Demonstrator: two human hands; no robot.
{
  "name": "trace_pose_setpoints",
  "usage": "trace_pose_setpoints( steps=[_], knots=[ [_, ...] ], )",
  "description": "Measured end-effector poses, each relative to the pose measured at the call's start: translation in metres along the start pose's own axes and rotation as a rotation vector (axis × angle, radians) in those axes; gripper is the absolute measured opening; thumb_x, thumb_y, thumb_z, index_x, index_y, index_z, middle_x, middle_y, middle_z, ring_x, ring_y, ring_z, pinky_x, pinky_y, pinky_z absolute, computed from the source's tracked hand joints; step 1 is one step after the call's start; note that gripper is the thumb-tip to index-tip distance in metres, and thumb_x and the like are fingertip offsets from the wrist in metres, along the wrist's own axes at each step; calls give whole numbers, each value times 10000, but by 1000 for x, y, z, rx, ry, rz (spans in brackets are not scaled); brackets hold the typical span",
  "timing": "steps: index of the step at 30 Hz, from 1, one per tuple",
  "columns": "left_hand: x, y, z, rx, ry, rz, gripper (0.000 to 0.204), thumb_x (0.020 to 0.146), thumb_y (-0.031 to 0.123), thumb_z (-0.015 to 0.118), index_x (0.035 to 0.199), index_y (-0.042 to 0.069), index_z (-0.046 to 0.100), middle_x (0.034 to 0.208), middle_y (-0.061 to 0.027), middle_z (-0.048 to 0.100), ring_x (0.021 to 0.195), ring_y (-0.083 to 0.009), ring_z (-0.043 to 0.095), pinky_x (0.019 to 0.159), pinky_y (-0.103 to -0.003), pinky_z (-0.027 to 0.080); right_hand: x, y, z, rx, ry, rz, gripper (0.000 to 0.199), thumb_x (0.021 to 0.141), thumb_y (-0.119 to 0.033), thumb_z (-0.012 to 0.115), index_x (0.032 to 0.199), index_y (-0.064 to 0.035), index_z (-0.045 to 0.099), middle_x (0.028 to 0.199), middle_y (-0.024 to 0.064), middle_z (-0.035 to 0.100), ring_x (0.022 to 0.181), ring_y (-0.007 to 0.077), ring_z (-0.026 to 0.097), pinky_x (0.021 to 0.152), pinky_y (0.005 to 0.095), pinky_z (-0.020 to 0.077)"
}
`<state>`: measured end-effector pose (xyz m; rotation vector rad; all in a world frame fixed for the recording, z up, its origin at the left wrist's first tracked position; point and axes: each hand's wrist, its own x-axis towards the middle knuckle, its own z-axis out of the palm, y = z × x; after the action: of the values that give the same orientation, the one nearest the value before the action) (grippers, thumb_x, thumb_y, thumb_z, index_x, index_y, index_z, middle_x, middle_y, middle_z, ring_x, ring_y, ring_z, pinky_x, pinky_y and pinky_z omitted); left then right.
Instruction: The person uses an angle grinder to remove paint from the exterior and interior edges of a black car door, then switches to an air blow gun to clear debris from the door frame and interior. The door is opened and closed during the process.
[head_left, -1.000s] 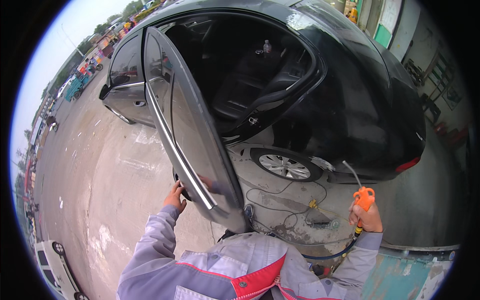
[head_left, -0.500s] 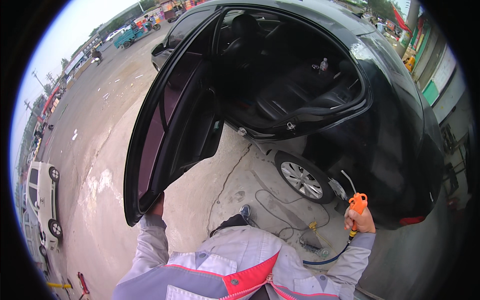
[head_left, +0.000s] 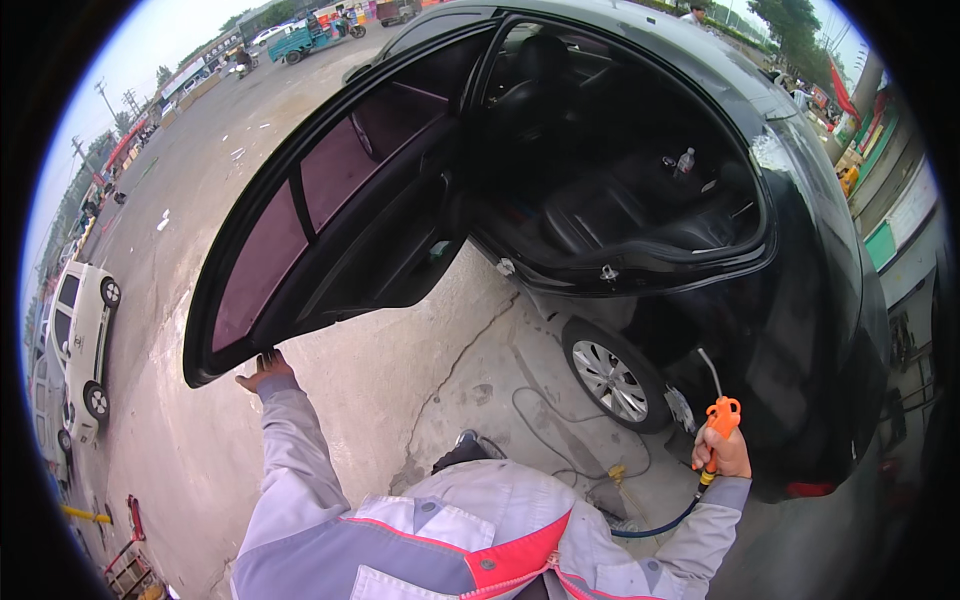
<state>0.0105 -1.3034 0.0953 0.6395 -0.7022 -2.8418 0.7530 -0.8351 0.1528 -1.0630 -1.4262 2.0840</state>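
Observation:
My right hand [head_left: 728, 452] is closed round the grip of an orange air blow gun [head_left: 722, 412]. Its bent metal nozzle points up toward the car's black rear side, and a dark blue hose [head_left: 658, 530] runs from its base. My left hand [head_left: 268, 373] presses against the outer edge of the car's rear door [head_left: 330, 262], thumb spread to the side; its fingertips are partly hidden at the edge. The door, with purple-tinted glass, stands wide. Beyond it is the black car [head_left: 830, 300] with its dark rear seat [head_left: 590, 215] exposed.
The rear wheel [head_left: 612, 380] is near the blow gun. A grey cord [head_left: 530, 415] and a yellow connector [head_left: 616, 471] lie on the cracked concrete. A clear bottle [head_left: 686, 161] stands inside the car. At the left are a white van [head_left: 85, 340] and a red tool [head_left: 134, 518].
The door has swung farther outward to the left, my left arm reaching out with it. My right hand still holds the blow gun beside the car. The view has shifted somewhat.

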Motion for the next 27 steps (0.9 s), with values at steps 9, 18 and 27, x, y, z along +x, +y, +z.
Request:
trace_pose_setpoints(
  steps=[9,18,27],
  knots=[
    [-24,29,143,464,-70,429,1015,995,800,291,1732,124,117,1775,-171,200,1626,-314,186,1322,-450,77,-8,25,-8,140,25,-111,412,957,-408,766,891,-25,628,563,54,512,493,230,595,509,370,537],
    [58,63,152,391,76,462,802,1007,658,515,1504,31,557,1435,-68,649,1186,-258,624,994,-369,484,1,32,-3,264,251,-81,345,954,-315,787,964,-33,588,585,43,481,476,175,533,484,340,507],
    [61,86,183,698,-208,917,388,992,305,713,1115,-62,708,1090,-103,713,968,-202,658,910,-327,527,55,20,50,195,251,-50,448,987,-472,746,879,-84,549,587,35,485,460,181,503,485,341,501]
  ],
)
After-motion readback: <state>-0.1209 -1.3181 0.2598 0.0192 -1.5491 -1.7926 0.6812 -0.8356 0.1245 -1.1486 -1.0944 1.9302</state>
